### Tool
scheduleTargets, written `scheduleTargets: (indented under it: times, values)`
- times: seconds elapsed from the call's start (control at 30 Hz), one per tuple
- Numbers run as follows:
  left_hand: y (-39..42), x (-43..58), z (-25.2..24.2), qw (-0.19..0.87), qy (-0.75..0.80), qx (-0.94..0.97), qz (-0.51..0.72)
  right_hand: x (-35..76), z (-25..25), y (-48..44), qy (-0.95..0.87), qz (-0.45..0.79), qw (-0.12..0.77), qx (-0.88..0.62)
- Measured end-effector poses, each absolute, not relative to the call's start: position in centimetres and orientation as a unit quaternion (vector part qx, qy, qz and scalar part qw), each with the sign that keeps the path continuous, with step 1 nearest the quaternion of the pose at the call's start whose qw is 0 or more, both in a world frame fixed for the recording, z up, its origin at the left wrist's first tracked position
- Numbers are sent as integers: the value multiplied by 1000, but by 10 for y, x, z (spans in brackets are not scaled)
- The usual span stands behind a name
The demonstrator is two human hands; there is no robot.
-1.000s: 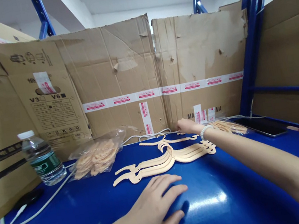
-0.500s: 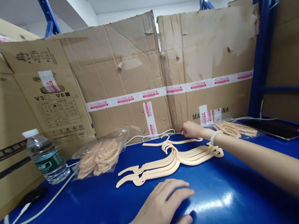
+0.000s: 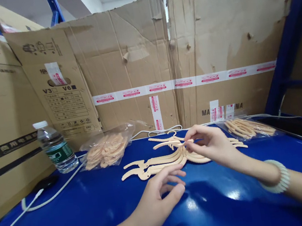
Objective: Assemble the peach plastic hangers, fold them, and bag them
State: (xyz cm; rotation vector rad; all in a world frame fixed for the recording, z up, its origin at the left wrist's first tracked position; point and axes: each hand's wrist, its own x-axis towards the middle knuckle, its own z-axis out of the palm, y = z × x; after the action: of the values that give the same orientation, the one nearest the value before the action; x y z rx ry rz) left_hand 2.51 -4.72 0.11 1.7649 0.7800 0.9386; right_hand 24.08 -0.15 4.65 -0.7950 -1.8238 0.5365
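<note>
My right hand (image 3: 212, 145) pinches a slim beige hanger (image 3: 162, 145) between thumb and fingertips, just above the table; its right part is hidden by the hand. Below it lies a stack of beige folding hangers (image 3: 162, 161), nested together with their arms spread left and right. My right forearm and hand cover part of the stack's right side. Another beige hanger (image 3: 159, 139) rests behind, its hook towards the cardboard. My left hand (image 3: 161, 194) hovers in front of the stack, fingers loosely bent and apart, holding nothing.
On the blue table (image 3: 99, 222), a clear bag of beige parts (image 3: 107, 151) lies left and another bag (image 3: 246, 128) right. A water bottle (image 3: 59, 151), a black round device (image 3: 45, 182) with a white cable (image 3: 57, 194), and a phone (image 3: 292, 128) sit nearby. Cardboard sheets (image 3: 131, 66) wall the back.
My right hand has come back from the rear of the table towards the middle and now holds a hanger. My left hand has shifted slightly up and left. The camera view has shifted a little.
</note>
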Motion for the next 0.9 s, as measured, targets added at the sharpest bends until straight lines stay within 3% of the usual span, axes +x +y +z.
scheduleTargets:
  times: [0.1, 0.17, 0.47, 0.57, 0.9]
  values:
    - [-47, 28, 1, 516, 317, 672, 426, 218, 31, -19, -706, 432, 468, -308]
    - [-46, 29, 1, 532, 310, 646, 451, 207, 22, -27, -702, 473, 435, -307]
    - [-38, 27, 4, 553, 363, 584, 470, 227, 36, -3, -810, 194, 427, -352]
    - [-38, 26, 7, 551, 382, 565, 480, 244, 43, 30, -818, 71, 365, -439]
    - [-28, 19, 14, 484, 383, 590, 521, 274, 17, 114, -834, 40, 173, -523]
